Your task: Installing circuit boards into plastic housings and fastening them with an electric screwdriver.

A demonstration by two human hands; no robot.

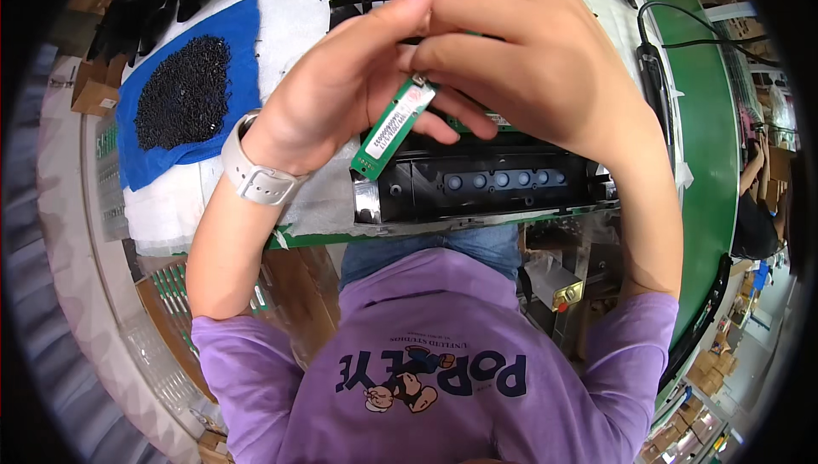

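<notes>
Centre frame: left hand (341, 89) and right hand (528, 63), pressed together, pinched a green circuit board (394, 127) above the black casing (486, 183); gripping its edges would have suited best.

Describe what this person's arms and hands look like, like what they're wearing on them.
Both hands are bare, with no gloves or rings visible. The left hand has a pale beige watch strap with a buckle around its wrist. The right hand shows nothing at its wrist. Both forearms are uncovered; short purple sleeves of a printed T-shirt end near the elbows.
</notes>
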